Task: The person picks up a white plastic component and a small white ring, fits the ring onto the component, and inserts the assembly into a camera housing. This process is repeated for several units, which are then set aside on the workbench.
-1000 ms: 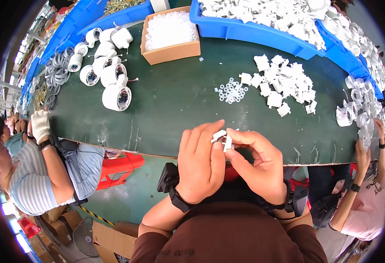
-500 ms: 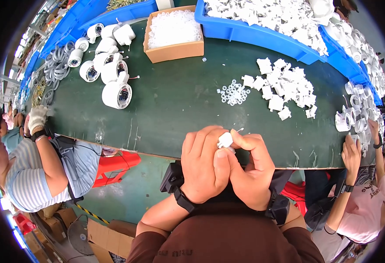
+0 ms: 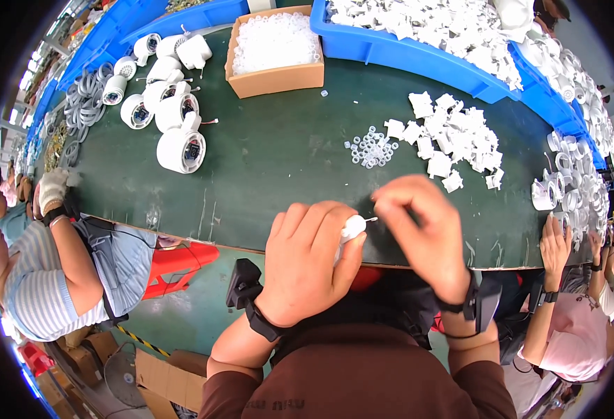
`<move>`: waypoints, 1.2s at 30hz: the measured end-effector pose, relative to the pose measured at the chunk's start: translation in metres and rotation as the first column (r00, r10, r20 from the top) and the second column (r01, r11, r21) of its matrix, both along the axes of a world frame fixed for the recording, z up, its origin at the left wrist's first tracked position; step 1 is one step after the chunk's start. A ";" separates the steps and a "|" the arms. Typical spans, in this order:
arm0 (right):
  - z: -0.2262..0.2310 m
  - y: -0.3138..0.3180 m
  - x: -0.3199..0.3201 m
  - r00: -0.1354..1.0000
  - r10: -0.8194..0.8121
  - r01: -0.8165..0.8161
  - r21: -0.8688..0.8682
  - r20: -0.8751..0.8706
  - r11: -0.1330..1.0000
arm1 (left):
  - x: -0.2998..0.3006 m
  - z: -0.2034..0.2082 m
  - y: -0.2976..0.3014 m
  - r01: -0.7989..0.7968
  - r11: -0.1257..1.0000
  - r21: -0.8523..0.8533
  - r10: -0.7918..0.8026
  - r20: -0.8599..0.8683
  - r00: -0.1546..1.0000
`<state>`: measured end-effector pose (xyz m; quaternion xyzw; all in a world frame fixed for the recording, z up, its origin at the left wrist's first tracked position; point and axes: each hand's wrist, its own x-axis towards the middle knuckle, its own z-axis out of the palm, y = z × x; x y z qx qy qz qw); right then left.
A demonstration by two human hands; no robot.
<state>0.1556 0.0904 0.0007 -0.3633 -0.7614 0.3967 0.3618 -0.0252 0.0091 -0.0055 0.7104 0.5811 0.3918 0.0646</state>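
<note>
In front of me, over the near table edge, my left hand [image 3: 310,255] is closed around a small white plastic part [image 3: 354,227]. Its rounded end shows between thumb and fingers; a short thin wire with a small tip sticks out to the right, and the rest is covered by my hand. My right hand [image 3: 426,230] is just right of it, apart from the part. Its thumb and index finger are bent together in a pinch, and whatever is between them cannot be made out. Beyond lie small clear ring spacers [image 3: 371,148] and a pile of white plastic parts [image 3: 457,140].
White camera housings [image 3: 181,150] stand at the left beside grey rings [image 3: 83,98]. A cardboard box [image 3: 275,82] of clear spacers and a blue bin [image 3: 412,59] of white parts line the back. Co-workers sit at both sides; a red stool [image 3: 181,265] is at the left.
My right hand has come away from the white part and moved up and right. My left hand keeps the part, shifted slightly left and turned so its rounded end and wire show.
</note>
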 end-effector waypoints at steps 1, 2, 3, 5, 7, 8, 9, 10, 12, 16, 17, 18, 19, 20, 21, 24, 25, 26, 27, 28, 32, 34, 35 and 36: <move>0.002 0.009 -0.004 0.994 -0.112 0.112 -0.081 0.005 0.990 | -0.001 0.001 0.001 0.008 1.000 -0.014 -0.008 -0.016 1.000; -0.004 0.022 -0.002 0.991 -0.124 0.121 0.054 0.050 0.991 | 0.000 0.002 0.003 0.018 1.000 -0.024 -0.018 -0.031 0.999; -0.005 0.031 -0.002 0.986 -0.119 0.105 0.120 0.113 0.987 | 0.001 0.001 0.004 0.024 1.000 -0.020 -0.024 -0.030 0.999; -0.012 0.041 -0.007 0.979 -0.106 0.074 0.180 0.172 0.981 | 0.003 -0.004 0.004 -0.044 0.999 0.018 0.044 -0.010 0.999; -0.021 0.044 -0.015 0.954 -0.124 0.039 0.299 0.271 0.953 | 0.005 -0.006 0.004 -0.062 0.998 0.021 0.061 0.033 0.998; -0.022 0.046 -0.016 0.955 -0.125 0.039 0.301 0.271 0.953 | 0.006 -0.007 0.004 -0.077 0.997 0.022 0.075 0.078 0.994; -0.023 0.047 -0.016 0.947 -0.165 0.039 0.411 0.276 0.911 | 0.007 -0.006 0.006 -0.077 0.997 0.024 0.075 0.078 0.994; -0.024 0.047 -0.017 0.939 -0.205 0.037 0.512 0.276 0.858 | 0.007 -0.005 0.006 -0.065 0.998 0.015 0.064 0.075 0.995; -0.025 0.045 -0.015 0.943 -0.203 0.044 0.506 0.265 0.861 | 0.007 -0.001 0.005 -0.052 0.999 0.003 0.051 0.070 0.996; -0.015 0.036 -0.010 0.983 -0.173 0.165 0.125 0.060 0.978 | 0.004 0.004 0.003 -0.018 0.998 -0.057 0.019 0.024 1.000; -0.008 0.031 -0.003 0.990 -0.137 0.138 -0.039 0.034 0.990 | 0.004 0.006 0.004 -0.009 0.997 -0.073 0.010 0.016 1.000; -0.002 0.025 0.001 0.990 -0.134 0.135 -0.041 0.040 0.990 | 0.004 0.007 0.004 -0.011 0.997 -0.075 0.013 0.021 1.000; 0.001 0.018 0.003 0.991 -0.115 0.094 -0.262 -0.067 0.960 | 0.004 0.006 0.004 0.001 0.996 -0.087 0.001 0.021 1.000; 0.007 0.011 0.007 0.977 -0.130 0.038 -0.464 -0.167 0.885 | 0.004 0.007 0.004 0.022 0.995 -0.097 -0.020 0.026 0.999; 0.012 0.005 0.011 0.976 -0.113 -0.009 -0.549 -0.188 0.836 | 0.004 0.007 0.004 0.020 0.994 -0.103 -0.017 0.030 0.999; 0.008 -0.009 0.011 0.930 -0.038 -0.185 -0.554 -0.367 0.811 | 0.005 0.007 0.007 0.033 0.995 -0.097 -0.031 0.029 0.999; 0.009 -0.011 0.008 0.921 -0.040 -0.225 -0.614 -0.388 0.757 | 0.005 0.006 0.008 0.030 0.996 -0.085 -0.029 0.011 1.000; 0.007 -0.011 0.007 0.920 -0.046 -0.222 -0.616 -0.388 0.756 | 0.005 0.005 0.009 0.027 0.997 -0.073 -0.027 -0.006 1.000; 0.005 -0.011 0.006 0.922 -0.035 -0.231 -0.620 -0.385 0.750 | 0.006 0.003 0.010 0.032 0.997 -0.075 -0.032 -0.007 0.999; 0.003 -0.011 0.005 0.923 -0.019 -0.244 -0.623 -0.384 0.743 | 0.006 0.002 0.010 0.020 0.999 -0.048 -0.020 0.015 1.000; 0.007 -0.002 0.005 0.916 -0.020 -0.307 -0.731 -0.400 0.609 | 0.007 -0.003 0.010 0.002 1.000 -0.002 -0.002 0.034 0.999; 0.006 -0.002 0.004 0.927 -0.013 -0.290 -0.740 -0.374 0.607 | 0.008 -0.002 0.008 0.002 1.000 -0.026 -0.002 0.029 1.000; 0.006 -0.002 0.002 0.938 -0.006 -0.272 -0.748 -0.346 0.606 | 0.009 -0.002 0.007 0.001 0.999 -0.050 0.000 0.027 1.000; 0.005 -0.004 0.000 0.938 -0.006 -0.273 -0.748 -0.347 0.605 | 0.010 -0.003 0.007 0.001 0.999 -0.051 0.000 0.025 1.000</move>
